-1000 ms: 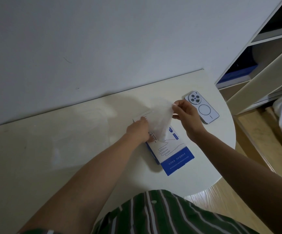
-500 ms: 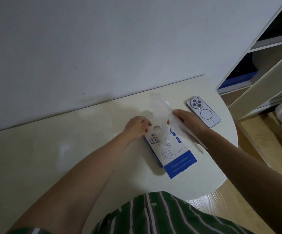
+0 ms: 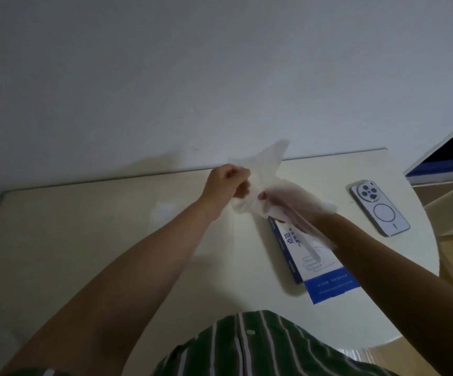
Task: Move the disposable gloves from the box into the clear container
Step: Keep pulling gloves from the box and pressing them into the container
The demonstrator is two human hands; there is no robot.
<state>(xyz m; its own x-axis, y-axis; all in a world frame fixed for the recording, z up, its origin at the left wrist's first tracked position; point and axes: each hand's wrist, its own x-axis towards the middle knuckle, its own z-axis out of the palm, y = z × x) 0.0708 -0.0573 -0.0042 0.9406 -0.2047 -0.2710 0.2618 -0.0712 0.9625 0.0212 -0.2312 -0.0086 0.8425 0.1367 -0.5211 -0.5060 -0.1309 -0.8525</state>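
Near the table's point(image 3: 111, 240) back edge, the left hand's point(image 3: 226, 183) curled fingers pinch a glove point(image 3: 264, 164). The right hand point(image 3: 287, 203), draped in it, pinches too.

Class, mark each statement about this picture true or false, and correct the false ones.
1. The left hand and the right hand both hold thin gloves above the table. True.
2. The phone lies left of the box. False: it lies to the right of the box.
3. The box stands upright. False: it lies flat on the table.
4. The phone lies camera side up. True.
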